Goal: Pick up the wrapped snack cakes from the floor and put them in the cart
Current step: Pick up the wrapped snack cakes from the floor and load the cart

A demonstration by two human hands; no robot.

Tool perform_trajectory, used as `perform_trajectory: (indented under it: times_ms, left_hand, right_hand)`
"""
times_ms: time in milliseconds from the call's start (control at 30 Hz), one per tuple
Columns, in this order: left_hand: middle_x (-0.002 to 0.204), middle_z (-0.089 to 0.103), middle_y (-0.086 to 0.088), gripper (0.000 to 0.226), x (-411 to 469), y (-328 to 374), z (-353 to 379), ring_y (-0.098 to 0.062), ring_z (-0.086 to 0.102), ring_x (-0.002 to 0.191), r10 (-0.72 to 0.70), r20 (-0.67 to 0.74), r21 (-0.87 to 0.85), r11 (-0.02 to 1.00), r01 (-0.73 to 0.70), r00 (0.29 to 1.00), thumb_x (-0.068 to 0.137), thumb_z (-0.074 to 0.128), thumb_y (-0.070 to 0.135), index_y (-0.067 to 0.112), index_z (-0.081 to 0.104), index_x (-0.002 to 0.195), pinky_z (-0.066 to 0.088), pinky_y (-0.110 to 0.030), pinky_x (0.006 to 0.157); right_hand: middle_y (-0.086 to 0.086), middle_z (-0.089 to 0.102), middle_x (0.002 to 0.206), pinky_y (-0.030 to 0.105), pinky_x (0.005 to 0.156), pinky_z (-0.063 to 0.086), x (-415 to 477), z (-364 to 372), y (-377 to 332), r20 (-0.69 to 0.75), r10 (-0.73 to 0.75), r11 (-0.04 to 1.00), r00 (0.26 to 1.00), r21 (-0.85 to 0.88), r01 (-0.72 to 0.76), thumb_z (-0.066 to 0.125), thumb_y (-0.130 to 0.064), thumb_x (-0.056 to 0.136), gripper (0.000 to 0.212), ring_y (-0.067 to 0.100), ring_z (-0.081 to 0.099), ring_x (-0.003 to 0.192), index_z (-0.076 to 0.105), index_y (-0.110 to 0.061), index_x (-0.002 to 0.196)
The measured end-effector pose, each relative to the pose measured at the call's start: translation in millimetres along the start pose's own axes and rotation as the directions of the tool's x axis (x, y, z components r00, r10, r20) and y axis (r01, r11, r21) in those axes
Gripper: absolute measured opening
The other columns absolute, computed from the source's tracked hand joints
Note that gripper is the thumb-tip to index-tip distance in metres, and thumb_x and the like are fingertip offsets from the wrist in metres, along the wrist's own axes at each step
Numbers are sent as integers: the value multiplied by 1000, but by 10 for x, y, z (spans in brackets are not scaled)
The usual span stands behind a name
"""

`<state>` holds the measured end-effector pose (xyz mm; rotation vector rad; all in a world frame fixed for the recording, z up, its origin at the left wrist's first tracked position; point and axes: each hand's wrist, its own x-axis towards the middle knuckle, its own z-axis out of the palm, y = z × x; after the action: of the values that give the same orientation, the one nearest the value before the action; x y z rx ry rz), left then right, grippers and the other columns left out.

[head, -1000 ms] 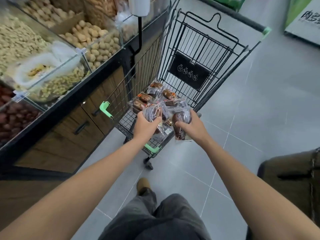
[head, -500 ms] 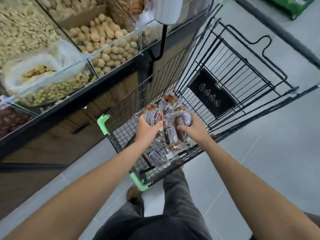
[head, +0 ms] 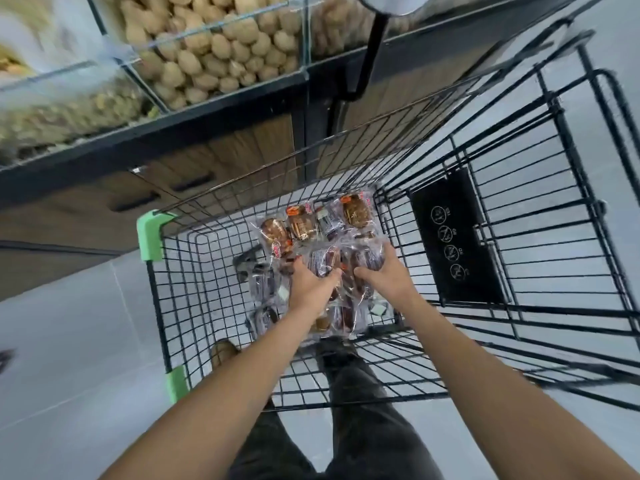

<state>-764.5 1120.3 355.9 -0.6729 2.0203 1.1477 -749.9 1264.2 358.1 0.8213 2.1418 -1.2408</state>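
Observation:
Both my arms reach down into the black wire cart [head: 450, 348]. My left hand [head: 311, 289] and my right hand [head: 384, 275] grip a bundle of clear-wrapped brown snack cakes [head: 325, 263] low in the basket, close to its floor. Several more wrapped snack cakes [head: 301, 223] lie on the cart's bottom just beyond my hands, and a few [head: 266, 317] lie under my left wrist. My fingers are curled over the wrappers, which hide the fingertips.
A dark display counter [head: 207, 133] with clear bins of nuts [head: 221, 53] stands close along the cart's left side. Green corner guards [head: 150, 233] mark the cart's near rim. My legs and a brown shoe [head: 221, 351] stand on the grey tiled floor [head: 69, 341].
My head has come forward over the cart. Both hands have lowered the bundle of cakes from above the rim down into the basket, onto the cakes lying there.

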Motion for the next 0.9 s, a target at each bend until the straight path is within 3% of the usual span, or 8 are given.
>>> perform_trajectory:
  times_ms: [67, 200, 300, 433, 533, 667, 767, 900]
  left_hand:
    - [155, 23, -6, 93, 119, -9, 155, -29, 31, 138, -38, 5, -22, 999, 38, 999, 81, 68, 40, 20, 8, 149, 28, -48, 110]
    - [155, 22, -6, 94, 310, -46, 392, -30, 30, 138, -54, -25, -31, 998, 53, 998, 80, 69, 43, 21, 8, 149, 27, -52, 112]
    - [149, 32, -8, 88, 427, -92, 481, -31, 39, 133, -68, -46, -75, 995, 65, 997, 80, 69, 41, 21, 14, 146, 31, -49, 110]
    - [146, 38, -12, 81, 492, -171, 482, -30, 42, 130, -102, -100, -152, 985, 86, 990, 85, 68, 30, 17, 17, 146, 33, -43, 108]
    - [144, 41, -11, 79, 450, -201, 425, -28, 47, 126, -66, -97, -142, 989, 51, 993, 86, 67, 28, 18, 18, 147, 39, -42, 106]
    - [135, 48, -3, 79, 306, -212, 304, -10, 56, 99, 13, -117, -120, 992, -28, 993, 85, 67, 29, 19, 19, 147, 50, -22, 78]
    - [133, 48, -2, 77, 156, -227, 162, 5, 49, 77, 99, -109, -133, 985, -113, 989, 86, 66, 24, 18, 21, 147, 44, -8, 51]
    - [135, 48, 1, 71, -120, -258, -193, -8, 51, 108, 131, -172, -182, 970, -162, 976, 87, 64, 24, 17, 25, 146, 41, -21, 86]
  right_hand:
    - [4, 52, 103, 37, 86, 47, 177, 9, 118, 52, 10, 999, 999, -41, -8, 73, -26, 81, 72, 15, 57, 83, 30, -19, 139]
    - [11, 50, 137, 43, 108, 35, 466, 63, 330, 66, 42, 996, 997, -82, -37, 71, -34, 83, 80, 29, 51, 123, 24, -16, 146]
    - [9, 54, 128, 32, 96, 40, 628, 111, 456, 70, 54, 996, 996, -69, -49, 69, -32, 85, 73, 28, 54, 120, 28, -17, 143]
    - [9, 53, 133, 49, 105, 40, 693, 112, 525, 96, 74, 996, 993, -54, -69, 65, -31, 88, 74, 29, 53, 123, 23, -17, 147]
    - [2, 54, 126, 46, 104, 42, 632, 78, 513, 115, 26, 999, 993, -35, -22, 65, -28, 88, 65, 22, 54, 117, 31, -16, 142]
    - [-4, 55, 114, 21, 75, 46, 463, 22, 423, 120, -26, 999, 992, -18, 28, 64, -26, 89, 61, 2, 56, 85, 34, -15, 141]
    - [-1, 54, 116, 20, 75, 45, 262, 0, 293, 142, -64, 997, 988, -20, 68, 62, -25, 90, 67, 4, 56, 89, 27, -17, 147]
    - [1, 55, 121, 31, 83, 56, -61, 93, -37, 184, -161, 982, 970, -65, 175, 61, -22, 91, 64, 22, 62, 100, 31, -18, 146]
